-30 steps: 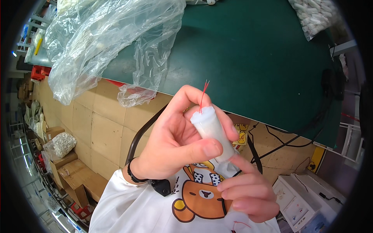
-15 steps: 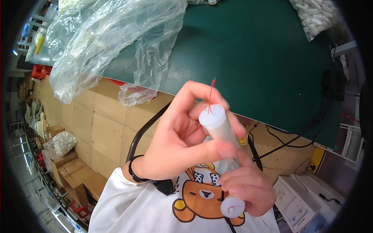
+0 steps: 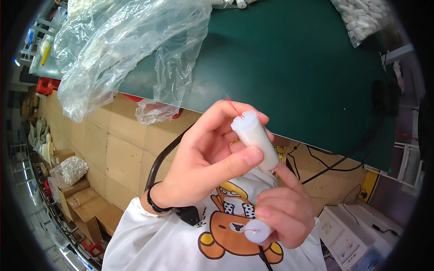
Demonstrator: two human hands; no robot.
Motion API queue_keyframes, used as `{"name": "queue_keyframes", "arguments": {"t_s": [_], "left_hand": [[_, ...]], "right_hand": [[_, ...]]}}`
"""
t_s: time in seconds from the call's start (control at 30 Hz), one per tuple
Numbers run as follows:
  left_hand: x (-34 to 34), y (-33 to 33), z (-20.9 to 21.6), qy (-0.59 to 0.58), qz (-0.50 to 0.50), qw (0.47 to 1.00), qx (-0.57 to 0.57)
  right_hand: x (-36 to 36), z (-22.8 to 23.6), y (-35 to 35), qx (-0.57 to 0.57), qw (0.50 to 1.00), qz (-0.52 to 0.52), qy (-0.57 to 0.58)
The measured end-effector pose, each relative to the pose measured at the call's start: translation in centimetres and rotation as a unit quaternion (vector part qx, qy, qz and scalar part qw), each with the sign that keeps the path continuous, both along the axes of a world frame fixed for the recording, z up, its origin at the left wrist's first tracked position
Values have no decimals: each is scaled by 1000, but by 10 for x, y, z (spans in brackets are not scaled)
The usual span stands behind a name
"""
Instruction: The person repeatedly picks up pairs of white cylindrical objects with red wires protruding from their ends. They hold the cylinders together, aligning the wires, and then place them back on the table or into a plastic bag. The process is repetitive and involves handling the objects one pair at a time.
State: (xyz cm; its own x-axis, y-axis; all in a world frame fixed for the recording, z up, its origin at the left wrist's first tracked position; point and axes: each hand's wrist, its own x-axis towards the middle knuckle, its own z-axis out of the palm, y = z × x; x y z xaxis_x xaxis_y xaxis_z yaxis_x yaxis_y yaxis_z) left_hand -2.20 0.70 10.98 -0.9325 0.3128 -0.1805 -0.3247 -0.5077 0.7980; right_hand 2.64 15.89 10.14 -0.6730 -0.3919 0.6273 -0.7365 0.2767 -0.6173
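My left hand point(image 3: 194, 158) is closed around a white plastic tube point(image 3: 260, 141), thumb on its near side. The tube is tilted, its capped end up and to the left, and a thin red thread point(image 3: 233, 105) sticks out of the cap. Below it, my right hand point(image 3: 291, 212) stretches its index finger up to the tube's lower end. The other right fingers are curled around a second white tube point(image 3: 257, 231), seen mostly from its round end, which shows a short reddish thread. The rest of that tube is hidden by the hand.
Beyond my hands stands a green-topped table point(image 3: 294, 67). A large clear plastic bag point(image 3: 122, 49) hangs over its edge at left. Another bag point(image 3: 361, 20) of small white pieces lies at far right. Cardboard boxes point(image 3: 92, 207) stand on the floor; a white cabinet point(image 3: 346, 239) is at lower right.
The tube in my left hand has turned, and more of its side shows; its thread now leans left. My right hand has shifted slightly left with the second tube, its index finger more extended.
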Motion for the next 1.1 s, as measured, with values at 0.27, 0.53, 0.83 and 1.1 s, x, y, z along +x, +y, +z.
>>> {"name": "queue_keyframes", "arguments": {"t_s": [0.27,0.53,0.83,1.1], "left_hand": [[1,2,-8,2,19,1000,13],[-2,4,-8,3,15,1000,9],[-3,5,-9,33,47,998,10],[1,0,0,26,68,996,-53]], "right_hand": [[1,5,-2,60,998,-8,31],[1,0,-2,30,999,22,22],[5,1,-11,-10,1000,-9,-18],[-10,-6,4,-293,920,108,-238]]}}
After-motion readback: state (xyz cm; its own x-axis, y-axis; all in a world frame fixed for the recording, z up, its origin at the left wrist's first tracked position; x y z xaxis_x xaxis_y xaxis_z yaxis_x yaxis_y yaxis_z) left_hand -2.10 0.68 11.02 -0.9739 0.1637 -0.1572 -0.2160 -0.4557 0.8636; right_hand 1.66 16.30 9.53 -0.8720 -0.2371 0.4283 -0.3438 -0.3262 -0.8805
